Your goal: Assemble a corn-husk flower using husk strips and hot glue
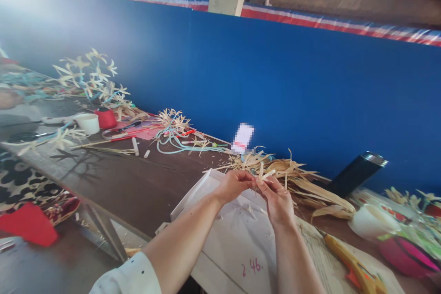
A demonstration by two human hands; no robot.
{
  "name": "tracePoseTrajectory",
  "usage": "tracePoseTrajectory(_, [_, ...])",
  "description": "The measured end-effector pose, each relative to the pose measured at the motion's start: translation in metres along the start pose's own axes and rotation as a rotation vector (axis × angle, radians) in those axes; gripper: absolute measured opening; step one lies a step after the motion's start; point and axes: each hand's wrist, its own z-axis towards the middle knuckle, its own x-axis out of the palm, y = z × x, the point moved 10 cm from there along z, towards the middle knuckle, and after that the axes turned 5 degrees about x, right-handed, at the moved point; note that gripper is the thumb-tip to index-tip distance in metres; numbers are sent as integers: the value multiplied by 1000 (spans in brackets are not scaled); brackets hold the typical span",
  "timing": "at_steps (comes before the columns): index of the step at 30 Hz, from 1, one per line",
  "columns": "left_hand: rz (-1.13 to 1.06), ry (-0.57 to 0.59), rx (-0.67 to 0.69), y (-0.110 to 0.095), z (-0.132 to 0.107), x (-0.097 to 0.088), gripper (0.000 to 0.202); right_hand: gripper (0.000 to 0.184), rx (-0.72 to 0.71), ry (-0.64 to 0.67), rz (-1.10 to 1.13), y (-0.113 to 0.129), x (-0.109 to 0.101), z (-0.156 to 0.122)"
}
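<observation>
In front of me, my right hand point(278, 198) pinches a small pale flower point(262, 172) of husk-like strips between thumb and fingertips. My left hand point(236, 184) meets it from the left, its fingers pinched at the flower's base. What lies between the left fingertips is mostly covered. Beneath both hands is a white shallow box or board point(237, 234) with scraps on it and "2 46." written in pink. Just beyond the hands lies a heap of dry corn husks point(296, 177).
A yellow hot glue gun point(354, 264) lies at the right, near a white cup point(374, 221) and a dark bottle point(360, 174). Husk flowers on blue stems point(96, 76) stand at the far left. A white mug point(87, 123) is on the table. A blue partition point(275, 82) borders the back.
</observation>
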Motion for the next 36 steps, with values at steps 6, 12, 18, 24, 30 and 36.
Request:
tracePoseTrajectory(6, [85,-14,78,-6,2,-6,24,32,131,50,91,-16,8,0])
tracePoseTrajectory(12, [102,-62,86,-12,1,-9,18,38,145,101,156,-15,12,-2])
tracePoseTrajectory(18, [114,-35,109,-9,2,-7,19,30,138,60,154,-18,8,0])
tracePoseTrajectory(24, [185,-24,127,-10,1,-6,22,24,67,23,35,-14,4,2])
tracePoseTrajectory(30, [157,11,90,-12,-1,-2,27,26,-16,-53,-122,1,-4,0])
tracePoseTrajectory(36, [149,30,54,-12,-1,0,23,33,-19,-74,-90,2,-4,0])
